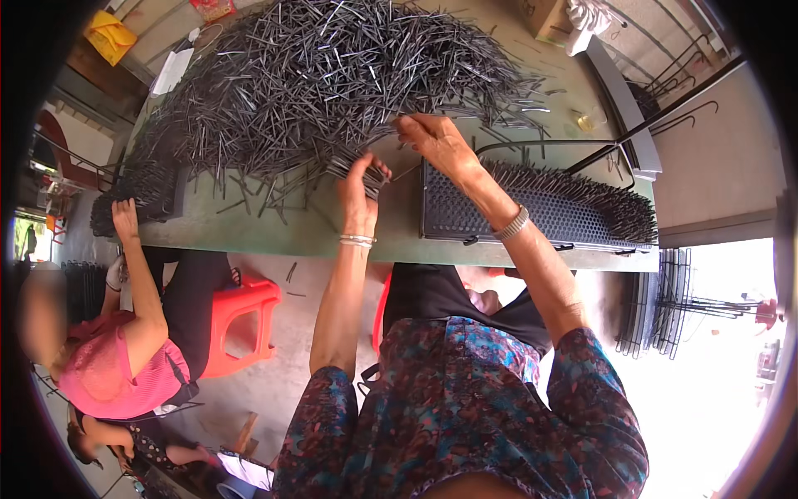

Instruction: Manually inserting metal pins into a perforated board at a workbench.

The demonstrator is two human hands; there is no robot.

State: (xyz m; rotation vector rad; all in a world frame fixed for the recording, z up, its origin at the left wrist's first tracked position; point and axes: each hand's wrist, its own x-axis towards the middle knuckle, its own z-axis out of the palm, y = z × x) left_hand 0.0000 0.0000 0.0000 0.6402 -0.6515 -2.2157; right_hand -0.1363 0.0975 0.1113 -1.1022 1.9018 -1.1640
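Note:
A large heap of thin dark grey sticks (332, 75) covers the far part of the table. At its near edge, my left hand (359, 187) is closed around a small bundle of these sticks (339, 164), which poke out beside the fingers. My right hand (440, 148) is to the right, thumb and fingers pinched together above the heap's edge; what the fingertips hold is hidden. Below my right forearm stands a long black perforated tray (453, 212). Many sticks (628, 214) stand packed in its holes along the far side and at the right end.
A co-worker in pink (125, 366) sits at the left, one hand at another stick-filled tray (158, 195). A black metal rod frame (615, 145) rises behind my tray. A red stool (241, 320) stands below the green tabletop (291, 233). Wire racks (665, 303) hang at the right.

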